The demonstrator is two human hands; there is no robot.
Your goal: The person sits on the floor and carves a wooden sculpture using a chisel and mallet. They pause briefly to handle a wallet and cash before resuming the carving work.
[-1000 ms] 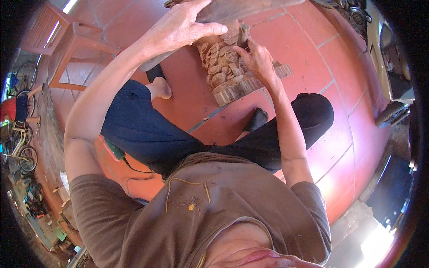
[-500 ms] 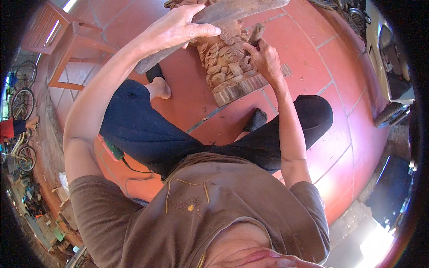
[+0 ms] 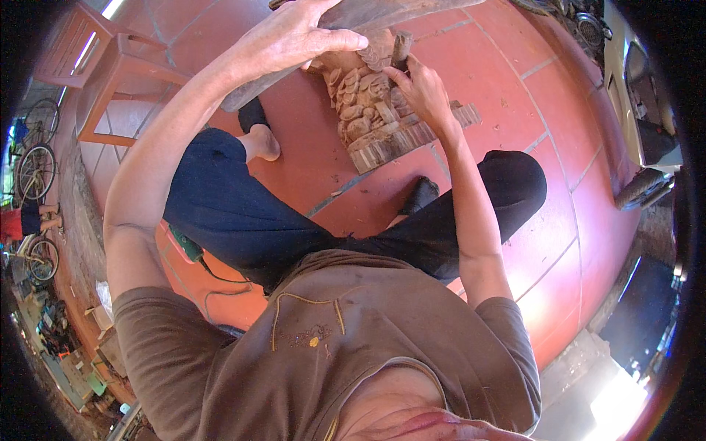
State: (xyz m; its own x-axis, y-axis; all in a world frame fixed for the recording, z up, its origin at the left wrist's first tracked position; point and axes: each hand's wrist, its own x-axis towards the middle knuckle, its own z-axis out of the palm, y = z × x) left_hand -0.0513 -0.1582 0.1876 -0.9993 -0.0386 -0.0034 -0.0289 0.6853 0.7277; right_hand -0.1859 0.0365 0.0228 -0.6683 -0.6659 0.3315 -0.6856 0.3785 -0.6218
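Near the top edge, my left hand [image 3: 287, 45] grips a long, flat, greyish wooden board [image 3: 254, 90], its thumb along the near side and its other fingers partly hidden. The board slants over a brown wooden carving [image 3: 360, 110] with dense rounded relief and a ridged base, lying on the floor between my feet. Over the carving's right side, my right hand [image 3: 423, 92] is closed around a short, dark brown stub [image 3: 401, 50], like a piece of wood or a handle. Its lower part is hidden in the fingers.
Red tiles [image 3: 529, 242] with scattered chips surround the carving. A reddish-brown chair [image 3: 132, 81] stands at the left, bicycles [image 3: 37, 173] and a person in red [image 3: 11, 224] beyond it. A green corded power tool [image 3: 185, 242] lies beside my left leg. A motorbike [image 3: 647, 117] is at the right.
My right hand has moved up and left with the dark stub. My left hand and the board have shifted slightly upward. The carving stays in place.
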